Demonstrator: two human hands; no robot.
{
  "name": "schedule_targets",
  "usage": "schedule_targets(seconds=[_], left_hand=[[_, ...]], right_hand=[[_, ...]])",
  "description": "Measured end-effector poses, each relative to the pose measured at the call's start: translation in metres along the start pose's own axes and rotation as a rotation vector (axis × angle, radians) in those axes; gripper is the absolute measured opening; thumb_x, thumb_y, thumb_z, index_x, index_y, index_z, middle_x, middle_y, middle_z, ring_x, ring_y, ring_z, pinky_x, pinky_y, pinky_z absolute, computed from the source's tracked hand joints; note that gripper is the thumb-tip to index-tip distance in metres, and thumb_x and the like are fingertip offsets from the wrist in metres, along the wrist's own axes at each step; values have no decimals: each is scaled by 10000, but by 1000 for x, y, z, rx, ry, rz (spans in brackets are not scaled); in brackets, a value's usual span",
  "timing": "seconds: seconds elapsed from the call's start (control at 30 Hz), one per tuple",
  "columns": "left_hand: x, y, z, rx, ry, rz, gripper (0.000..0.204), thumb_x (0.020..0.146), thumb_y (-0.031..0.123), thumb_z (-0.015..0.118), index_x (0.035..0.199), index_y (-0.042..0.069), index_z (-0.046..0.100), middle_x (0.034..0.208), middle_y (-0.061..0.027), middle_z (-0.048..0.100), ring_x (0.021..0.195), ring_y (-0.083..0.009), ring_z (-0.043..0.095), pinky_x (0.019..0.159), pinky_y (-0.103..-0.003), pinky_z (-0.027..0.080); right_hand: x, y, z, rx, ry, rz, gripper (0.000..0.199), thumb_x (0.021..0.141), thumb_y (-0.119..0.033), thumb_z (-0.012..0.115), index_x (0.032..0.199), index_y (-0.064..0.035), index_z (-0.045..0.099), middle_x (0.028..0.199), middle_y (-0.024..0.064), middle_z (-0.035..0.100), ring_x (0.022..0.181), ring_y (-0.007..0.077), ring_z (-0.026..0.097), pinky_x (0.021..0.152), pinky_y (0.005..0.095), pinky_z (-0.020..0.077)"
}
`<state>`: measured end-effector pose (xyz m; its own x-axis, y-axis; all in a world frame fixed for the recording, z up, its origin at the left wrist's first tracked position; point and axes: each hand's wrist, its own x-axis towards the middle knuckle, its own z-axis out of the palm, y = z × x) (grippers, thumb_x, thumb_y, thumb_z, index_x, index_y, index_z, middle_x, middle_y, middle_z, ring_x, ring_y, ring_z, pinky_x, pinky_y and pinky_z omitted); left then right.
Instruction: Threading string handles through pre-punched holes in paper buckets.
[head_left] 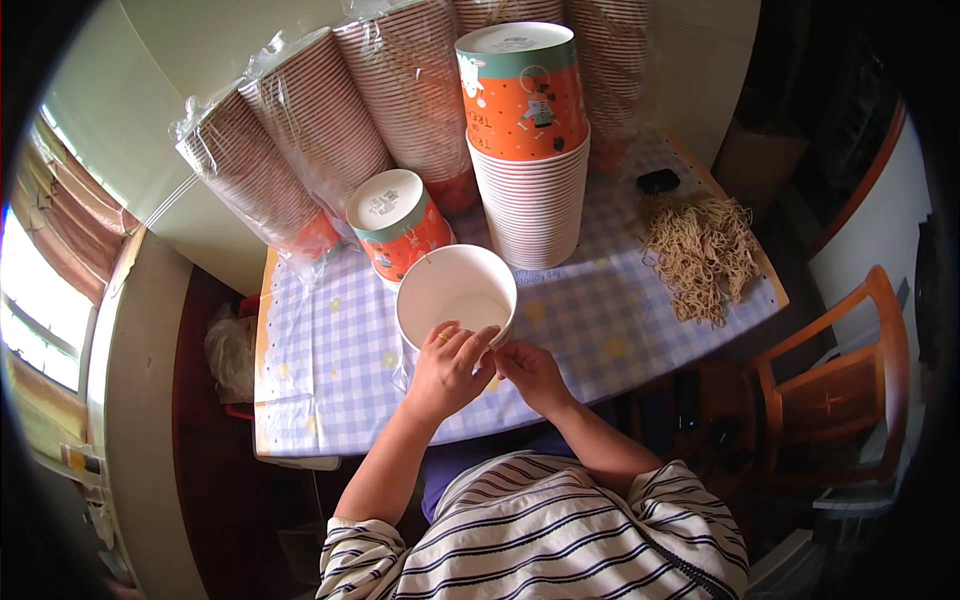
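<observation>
A white-lined paper bucket (pixel 425 293) stands tilted toward me near the table's front edge, its mouth facing up. My left hand (pixel 450 375), a ring on one finger, grips the near rim with its fingers lying over the edge. Close beside it, my right hand (pixel 533 378) is closed in a pinch at the rim's lower right. What lies between those fingertips is too small to make out. Just behind, an upside-down orange and green paper bucket (pixel 402 240) stands on the table. To its right rises a tall stack of upside-down paper buckets (pixel 530 200), the top one orange.
Several plastic-wrapped sleeves of stacked buckets (pixel 315 105) lean along the back. A heap of tan rubber bands (pixel 703 255) lies at the right beside a small black object (pixel 658 182). A checked cloth covers the table (pixel 330 390). A wooden chair (pixel 830 385) stands at the right.
</observation>
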<state>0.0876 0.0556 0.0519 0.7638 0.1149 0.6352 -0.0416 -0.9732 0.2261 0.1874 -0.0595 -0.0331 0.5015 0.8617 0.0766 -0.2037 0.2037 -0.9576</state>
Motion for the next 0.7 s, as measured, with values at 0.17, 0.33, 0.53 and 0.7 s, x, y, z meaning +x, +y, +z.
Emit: schedule_targets(seconds=[0.17, 0.33, 0.53, 0.7], left_hand=[[-3, -3, 1, 7, -4, 15, 409, 673, 52, 687, 1069, 78, 588, 697, -31, 599, 686, -218, 612, 830, -398, 481], [-4, -6, 2, -8, 2, 12, 414, 671, 61, 699, 1071, 84, 592, 700, -30, 602, 692, -220, 614, 826, -397, 489], [-4, -8, 3, -20, 13, 14, 418, 666, 63, 706, 1069, 90, 600, 706, -25, 610, 702, -226, 618, 818, -394, 492], [-5, -9, 0, -95, -19, -56, 449, 679, 54, 698, 1114, 100, 598, 789, -19, 658, 755, -203, 637, 852, -392, 482]], right_hand=[[0, -2, 0, -72, 5, -6, 167, 911, -172, 588, 921, -6, 601, 783, 12, 621, 717, 66, 555, 662, 225, 449], [2, -1, -2, -109, 4, 15, 173, 906, -176, 595, 936, -7, 616, 796, 15, 636, 720, 63, 555, 668, 225, 452], [3, 2, -3, -118, 17, -9, 168, 902, -170, 599, 953, -11, 623, 820, 21, 648, 742, 71, 568, 679, 228, 460], [3, 3, -3, -108, 30, 27, 175, 899, -174, 604, 953, -8, 620, 806, 23, 639, 734, 74, 564, 672, 231, 458]])
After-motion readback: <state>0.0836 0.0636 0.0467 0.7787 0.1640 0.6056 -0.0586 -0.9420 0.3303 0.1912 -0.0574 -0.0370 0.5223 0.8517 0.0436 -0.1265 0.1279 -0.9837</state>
